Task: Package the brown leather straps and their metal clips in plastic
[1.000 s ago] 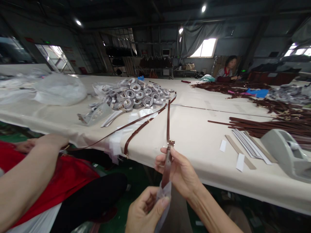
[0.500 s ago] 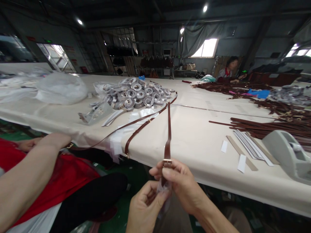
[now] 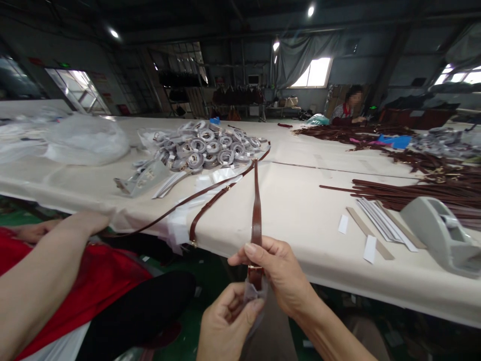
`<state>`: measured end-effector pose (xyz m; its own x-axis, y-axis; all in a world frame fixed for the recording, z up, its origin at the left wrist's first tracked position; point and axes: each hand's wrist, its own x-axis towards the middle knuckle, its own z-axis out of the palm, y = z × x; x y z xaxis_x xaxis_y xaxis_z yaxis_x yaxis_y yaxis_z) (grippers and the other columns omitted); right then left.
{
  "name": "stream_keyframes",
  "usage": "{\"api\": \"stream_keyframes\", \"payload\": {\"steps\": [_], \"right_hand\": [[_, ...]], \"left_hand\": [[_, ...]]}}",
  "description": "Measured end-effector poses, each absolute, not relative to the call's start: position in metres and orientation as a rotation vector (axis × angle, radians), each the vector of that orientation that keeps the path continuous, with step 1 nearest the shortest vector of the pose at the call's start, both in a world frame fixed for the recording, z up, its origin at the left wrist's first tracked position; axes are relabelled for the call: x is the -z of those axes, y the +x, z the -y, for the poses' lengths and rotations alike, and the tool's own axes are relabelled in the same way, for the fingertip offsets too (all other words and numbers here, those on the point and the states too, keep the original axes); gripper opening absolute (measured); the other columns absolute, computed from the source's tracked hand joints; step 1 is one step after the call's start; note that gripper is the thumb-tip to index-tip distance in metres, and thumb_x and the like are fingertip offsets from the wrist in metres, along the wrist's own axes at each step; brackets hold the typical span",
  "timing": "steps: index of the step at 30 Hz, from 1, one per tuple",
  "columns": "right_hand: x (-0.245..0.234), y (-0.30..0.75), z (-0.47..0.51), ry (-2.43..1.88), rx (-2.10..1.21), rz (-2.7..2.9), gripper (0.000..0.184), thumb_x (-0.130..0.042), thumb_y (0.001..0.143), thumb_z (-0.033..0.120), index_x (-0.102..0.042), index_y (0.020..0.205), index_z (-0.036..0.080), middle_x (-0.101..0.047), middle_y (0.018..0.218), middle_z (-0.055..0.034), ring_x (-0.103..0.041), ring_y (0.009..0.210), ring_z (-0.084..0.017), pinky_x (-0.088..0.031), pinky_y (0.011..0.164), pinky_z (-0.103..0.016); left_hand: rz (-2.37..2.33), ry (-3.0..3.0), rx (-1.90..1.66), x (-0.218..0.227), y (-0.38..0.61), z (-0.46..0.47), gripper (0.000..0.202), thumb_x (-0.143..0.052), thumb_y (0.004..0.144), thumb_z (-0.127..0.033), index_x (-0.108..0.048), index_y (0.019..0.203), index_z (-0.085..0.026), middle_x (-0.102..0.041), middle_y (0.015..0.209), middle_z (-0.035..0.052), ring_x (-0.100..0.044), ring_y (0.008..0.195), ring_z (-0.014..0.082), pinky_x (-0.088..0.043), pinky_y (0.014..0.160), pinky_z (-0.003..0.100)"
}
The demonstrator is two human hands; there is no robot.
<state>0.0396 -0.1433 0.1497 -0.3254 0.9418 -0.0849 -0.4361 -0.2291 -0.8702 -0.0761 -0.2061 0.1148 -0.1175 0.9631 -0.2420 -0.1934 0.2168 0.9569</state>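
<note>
A brown leather strap (image 3: pixel 256 215) runs from the table down to my two hands. Its metal buckle (image 3: pixel 255 269) sits just below the fingers of my right hand (image 3: pixel 283 273), which pinches the strap above it. Lower down, the strap's end is inside the mouth of a thin clear plastic sleeve (image 3: pixel 258 292). My left hand (image 3: pixel 228 318) grips that sleeve between thumb and fingers. How far the strap reaches into the sleeve is hidden by my fingers.
Coiled, wrapped straps (image 3: pixel 210 148) are heaped on the cream-covered table (image 3: pixel 296 215). Rightward lie loose brown straps (image 3: pixel 391 193), paper strips (image 3: pixel 383 223) and a grey tape dispenser (image 3: pixel 436 233). A co-worker's forearm (image 3: pixel 56 271) is close on the left; another person (image 3: pixel 349 108) is across the table.
My right hand has shifted its grip from around the buckle to the strap above it. The buckle has come down closer to the sleeve's mouth. My left hand keeps hold of the sleeve.
</note>
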Motion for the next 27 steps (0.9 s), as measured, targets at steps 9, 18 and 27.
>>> {"api": "stream_keyframes", "payload": {"steps": [9, 18, 27], "right_hand": [[-0.151, 0.043, 0.145, -0.804, -1.641, 1.017, 0.034, -0.071, 0.083, 0.048, -0.078, 0.088, 0.015, -0.070, 0.075, -0.0056, -0.049, 0.055, -0.009, -0.036, 0.050, -0.022], [-0.149, 0.043, 0.147, -0.843, -1.599, 1.058, 0.033, -0.071, 0.084, 0.048, -0.079, 0.090, 0.017, -0.066, 0.070, -0.0034, -0.052, 0.061, -0.011, -0.040, 0.057, -0.023], [-0.136, 0.042, 0.156, -0.864, -1.584, 1.031, 0.038, -0.074, 0.079, 0.049, -0.079, 0.095, 0.016, -0.074, 0.084, -0.0074, -0.061, 0.075, -0.017, -0.046, 0.070, -0.027]], "left_hand": [[-1.260, 0.854, -1.235, -0.117, -0.077, 0.202, 0.036, -0.088, 0.060, -0.041, -0.075, 0.082, -0.017, -0.078, 0.083, 0.0056, -0.072, 0.080, 0.0207, -0.055, 0.072, 0.022], [-1.260, 0.828, -1.283, -0.120, -0.072, 0.202, 0.030, -0.087, 0.062, -0.037, -0.074, 0.080, -0.018, -0.077, 0.080, 0.0020, -0.070, 0.080, 0.0165, -0.052, 0.072, 0.016], [-1.263, 0.802, -1.310, -0.127, -0.071, 0.194, 0.042, -0.090, 0.056, -0.046, -0.075, 0.083, -0.018, -0.078, 0.082, 0.0022, -0.072, 0.081, 0.0180, -0.054, 0.074, 0.017]]}}
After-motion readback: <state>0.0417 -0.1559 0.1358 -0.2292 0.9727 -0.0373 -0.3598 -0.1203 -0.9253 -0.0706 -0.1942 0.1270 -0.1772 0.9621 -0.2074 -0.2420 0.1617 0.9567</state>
